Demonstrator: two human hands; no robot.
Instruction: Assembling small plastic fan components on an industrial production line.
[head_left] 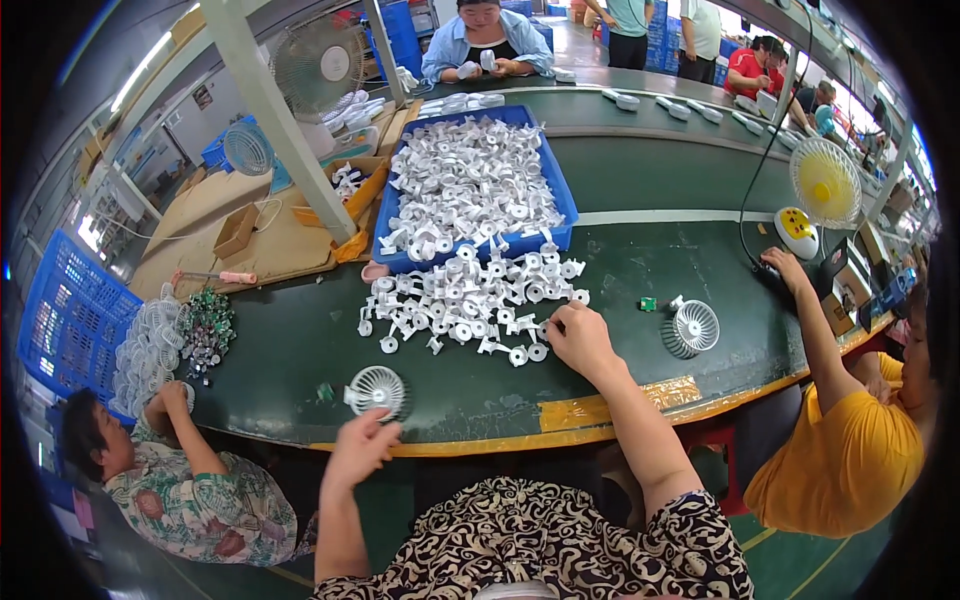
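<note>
My left hand [363, 446] is at the front edge of the green table, its fingers apart. Its fingertips reach the near side of a round white fan cage [377, 391], and I cannot tell whether they touch it. A small green circuit board [325, 392] lies left of that cage. At the right edge of a loose heap of white plastic parts [465, 295], my right hand [580, 338] has its fingers curled together. Whatever is between those fingertips, if anything, is hidden. Each loose part has a round ring end and a short stem.
Behind the heap stands a blue crate [562, 190] full of similar parts. Another white fan cage [692, 328] and a circuit board [648, 304] lie to the right. Co-workers sit at both sides; the right one's hand [785, 268] rests on the table. Fan cages [150, 345] pile up at left.
</note>
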